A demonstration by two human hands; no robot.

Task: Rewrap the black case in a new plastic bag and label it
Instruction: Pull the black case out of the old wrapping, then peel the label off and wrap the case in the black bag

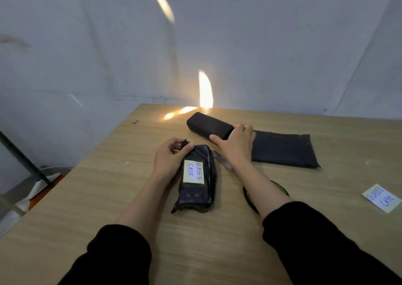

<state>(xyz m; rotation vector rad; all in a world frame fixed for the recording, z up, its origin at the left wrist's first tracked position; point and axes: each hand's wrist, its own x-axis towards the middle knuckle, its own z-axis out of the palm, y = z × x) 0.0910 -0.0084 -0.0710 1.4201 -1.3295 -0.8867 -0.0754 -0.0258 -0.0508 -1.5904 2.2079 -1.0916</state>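
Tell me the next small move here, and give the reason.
Likely best: let the left hand drop the old labelled bag and reach for the flat new bag to open it. The black case already lies bare, the right hand grips its end right beside that bag, and a free hand would probably be needed to hold its mouth open.

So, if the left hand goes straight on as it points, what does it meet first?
Probably the black case, at its left end; only bare table shows between it and the left hand, though depth is unclear.
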